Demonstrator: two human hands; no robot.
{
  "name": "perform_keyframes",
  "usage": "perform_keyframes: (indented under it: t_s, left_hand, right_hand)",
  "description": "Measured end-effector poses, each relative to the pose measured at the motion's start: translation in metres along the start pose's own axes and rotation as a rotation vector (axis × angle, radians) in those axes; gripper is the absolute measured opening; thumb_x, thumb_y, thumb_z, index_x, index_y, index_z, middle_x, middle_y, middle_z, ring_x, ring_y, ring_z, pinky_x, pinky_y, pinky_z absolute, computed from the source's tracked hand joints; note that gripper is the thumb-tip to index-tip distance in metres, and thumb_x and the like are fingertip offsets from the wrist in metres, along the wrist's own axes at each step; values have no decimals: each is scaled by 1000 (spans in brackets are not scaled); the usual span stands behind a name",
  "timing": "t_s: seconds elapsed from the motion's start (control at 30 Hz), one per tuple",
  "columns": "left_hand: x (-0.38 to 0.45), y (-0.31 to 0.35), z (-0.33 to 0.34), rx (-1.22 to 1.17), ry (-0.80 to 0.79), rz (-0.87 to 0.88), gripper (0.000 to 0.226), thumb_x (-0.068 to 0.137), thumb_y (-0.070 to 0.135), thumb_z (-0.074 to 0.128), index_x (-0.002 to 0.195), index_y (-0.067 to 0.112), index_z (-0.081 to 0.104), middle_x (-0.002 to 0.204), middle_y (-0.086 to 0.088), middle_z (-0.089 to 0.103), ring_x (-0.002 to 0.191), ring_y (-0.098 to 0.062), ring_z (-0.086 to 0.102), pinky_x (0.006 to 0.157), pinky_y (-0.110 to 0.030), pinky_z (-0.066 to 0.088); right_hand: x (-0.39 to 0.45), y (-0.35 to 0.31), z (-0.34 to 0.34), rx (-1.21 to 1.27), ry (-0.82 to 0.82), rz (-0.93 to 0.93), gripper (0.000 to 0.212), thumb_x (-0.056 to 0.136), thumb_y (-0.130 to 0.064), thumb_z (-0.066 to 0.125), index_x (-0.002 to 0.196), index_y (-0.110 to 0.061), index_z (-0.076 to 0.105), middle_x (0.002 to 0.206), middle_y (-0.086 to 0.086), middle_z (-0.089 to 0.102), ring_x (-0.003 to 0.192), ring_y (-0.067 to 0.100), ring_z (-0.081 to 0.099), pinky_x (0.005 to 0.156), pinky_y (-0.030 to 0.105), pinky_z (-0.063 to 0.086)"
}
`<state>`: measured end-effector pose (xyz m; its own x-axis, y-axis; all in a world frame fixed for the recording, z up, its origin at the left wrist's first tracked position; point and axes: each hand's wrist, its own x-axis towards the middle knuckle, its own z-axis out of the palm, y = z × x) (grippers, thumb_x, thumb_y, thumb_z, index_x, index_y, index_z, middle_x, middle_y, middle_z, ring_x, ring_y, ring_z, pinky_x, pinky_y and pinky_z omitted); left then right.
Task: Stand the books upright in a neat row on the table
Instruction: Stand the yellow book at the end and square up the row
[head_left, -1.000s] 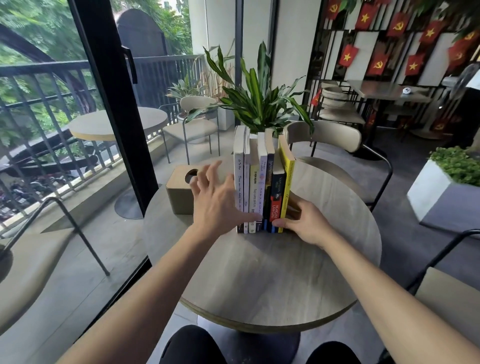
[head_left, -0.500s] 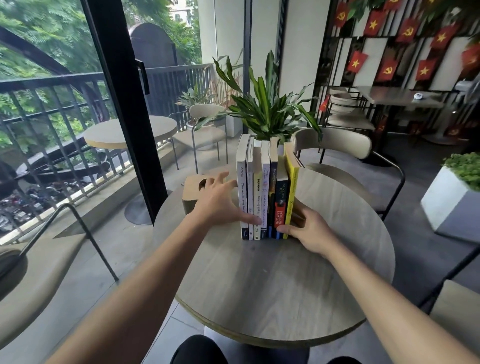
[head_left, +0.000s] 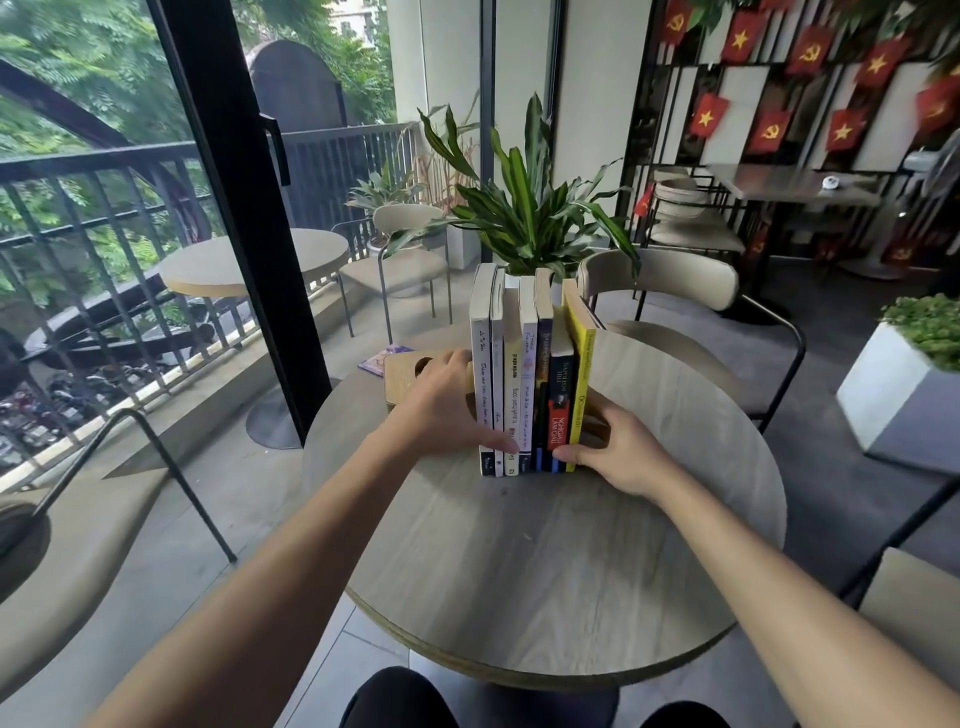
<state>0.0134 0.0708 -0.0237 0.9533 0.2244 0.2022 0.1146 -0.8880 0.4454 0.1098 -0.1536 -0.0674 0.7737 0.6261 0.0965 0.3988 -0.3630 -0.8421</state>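
Seated at a round wooden table (head_left: 545, 571), a person is reaching both bare forearms forward to a row of books (head_left: 530, 374) standing upright near the table's middle, spines facing the camera. Pressing in from the row's left end, the left hand (head_left: 441, 410) is lying flat against the outermost white book (head_left: 482, 364), thumb stretching across the lower spines. Closing in from the other end, the right hand (head_left: 618, 452) is cupping the base of the yellow book (head_left: 579, 374), fingers curling behind it and thumb touching the spines. Just behind the left hand, a wooden box (head_left: 410, 371) with a round hole is sitting on the table. Beyond the books, a leafy plant (head_left: 530, 208) and an empty chair (head_left: 670, 280) are standing.
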Motion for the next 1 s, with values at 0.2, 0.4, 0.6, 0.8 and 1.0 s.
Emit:
perform_keyframes:
  t_s: [0.2,0.4,0.6,0.8,1.0]
  left_hand:
    - [-4,-9,5,291,-15,-84,141,36,95,67,153,29,25,153,-5,38,140,-29,32,119,-50,20]
    - [2,-11,11,184,-55,5,126,43,84,77,149,27,36,142,4,49,135,-19,39,119,-45,20]
    - [0,-15,11,102,-32,-11,127,45,79,81,149,26,33,145,2,49,134,-23,44,116,-45,32]
    - [-1,-9,10,265,11,-13,129,48,92,67,151,24,32,145,2,50,133,-24,42,115,-45,23]
    - [2,-15,17,303,-18,-1,124,44,100,53,148,34,39,137,4,49,124,-25,48,113,-52,26]
  right_hand:
    - [0,-5,2,-14,63,-41,92,71,-30,87,147,-28,36,142,-2,54,131,17,49,110,45,40]
    - [-2,-5,6,-29,75,-53,85,77,-29,82,147,-30,34,144,-5,51,130,9,45,110,40,37]
    - [-2,-3,6,-72,70,-30,79,78,-32,80,144,-30,37,144,-4,52,134,13,45,107,37,35]
    - [-1,-4,5,-107,58,-33,80,78,-33,80,145,-31,36,143,-4,53,134,14,45,107,35,36]
    - [-1,-7,4,-125,42,-29,81,80,-33,79,147,-31,35,142,-5,54,133,13,46,107,34,36]
